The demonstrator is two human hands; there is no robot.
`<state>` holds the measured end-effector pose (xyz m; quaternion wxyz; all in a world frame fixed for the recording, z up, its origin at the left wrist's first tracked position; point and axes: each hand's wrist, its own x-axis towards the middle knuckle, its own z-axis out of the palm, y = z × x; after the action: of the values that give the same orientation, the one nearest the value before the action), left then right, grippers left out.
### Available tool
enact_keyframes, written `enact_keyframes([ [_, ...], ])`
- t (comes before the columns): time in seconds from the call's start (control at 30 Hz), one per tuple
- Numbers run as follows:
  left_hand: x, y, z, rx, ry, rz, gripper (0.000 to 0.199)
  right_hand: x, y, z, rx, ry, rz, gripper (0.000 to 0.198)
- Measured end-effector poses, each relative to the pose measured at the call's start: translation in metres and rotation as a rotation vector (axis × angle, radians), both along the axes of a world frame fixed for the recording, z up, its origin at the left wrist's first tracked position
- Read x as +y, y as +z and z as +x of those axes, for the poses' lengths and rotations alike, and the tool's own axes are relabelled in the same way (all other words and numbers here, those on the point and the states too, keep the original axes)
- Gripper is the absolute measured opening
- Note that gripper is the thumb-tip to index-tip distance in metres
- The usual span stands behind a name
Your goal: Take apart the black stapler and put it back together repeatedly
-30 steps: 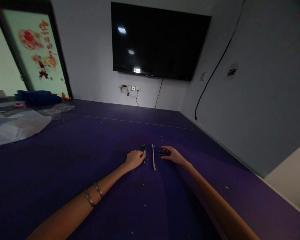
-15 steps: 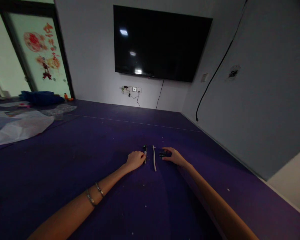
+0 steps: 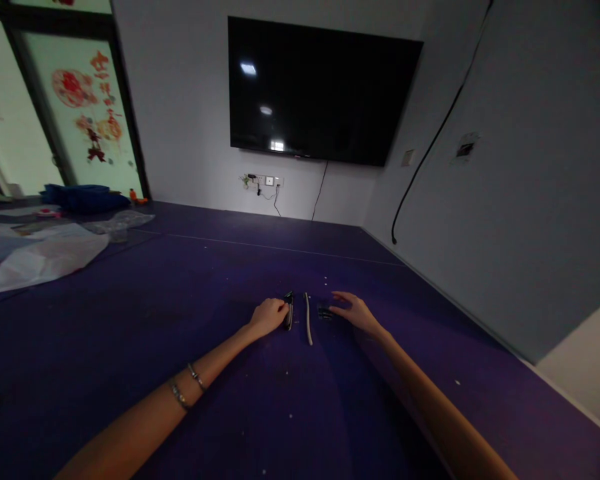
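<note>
My left hand [image 3: 269, 317] has its fingers closed at the side of a slim black-and-silver object [image 3: 289, 312] with a dark, wider top end. It looks somewhat like a razor, but its exact kind is unclear. To the right of it lies a thin, pale, slightly bent strip or stick [image 3: 308, 320], touched by neither hand. Beyond that is a small dark packet or piece [image 3: 325, 312] with a see-through look. My right hand [image 3: 355, 311] is beside this piece, thumb and fingers apart, with the thumb tip near its right edge.
The purple floor [image 3: 220, 373] carries small white specks. At left lie white sheets and plastic wrap [image 3: 55, 257], with a blue cloth bundle [image 3: 85, 198] behind. A television [image 3: 320, 93] hangs on the far wall; a black cable [image 3: 430, 147] runs down the right wall.
My right hand has drawn slightly to the right, and its fingers have come off the small dark piece. The black-and-silver object has shifted or turned slightly at my left fingers.
</note>
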<state>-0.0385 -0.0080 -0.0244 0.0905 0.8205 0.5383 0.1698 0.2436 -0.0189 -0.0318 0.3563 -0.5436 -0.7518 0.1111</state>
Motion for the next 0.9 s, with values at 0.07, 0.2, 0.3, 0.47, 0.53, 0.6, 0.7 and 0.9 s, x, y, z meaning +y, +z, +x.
enact_keyframes([
  [0.07, 0.007, 0.004, -0.009, 0.0, 0.076, 0.037, 0.04, -0.001, 0.0, 0.01, -0.062, -0.065, 0.052, 0.04],
  [0.2, 0.022, 0.006, -0.031, 0.041, 0.149, 0.242, 0.03, -0.004, -0.011, 0.037, -0.266, -0.207, 0.097, 0.039],
  [0.3, 0.033, 0.001, -0.047, 0.122, 0.137, 0.334, 0.029, -0.011, -0.026, 0.051, -0.376, -0.332, 0.046, 0.043],
  [0.47, 0.052, -0.015, -0.067, 0.183, 0.184, 0.359, 0.041, -0.022, -0.037, 0.053, -0.46, -0.379, -0.085, 0.046],
  [0.53, 0.058, -0.02, -0.072, 0.197, 0.21, 0.278, 0.044, -0.023, -0.035, 0.051, -0.469, -0.372, -0.1, 0.045],
  [0.6, 0.06, -0.023, -0.076, 0.208, 0.215, 0.209, 0.045, -0.024, -0.033, 0.05, -0.473, -0.369, -0.104, 0.045],
  [0.7, 0.062, -0.024, -0.077, 0.219, 0.212, 0.188, 0.045, -0.025, -0.031, 0.049, -0.475, -0.377, -0.108, 0.045],
  [0.9, 0.061, -0.024, -0.077, 0.207, 0.208, 0.186, 0.046, -0.027, -0.031, 0.049, -0.473, -0.372, -0.102, 0.046],
])
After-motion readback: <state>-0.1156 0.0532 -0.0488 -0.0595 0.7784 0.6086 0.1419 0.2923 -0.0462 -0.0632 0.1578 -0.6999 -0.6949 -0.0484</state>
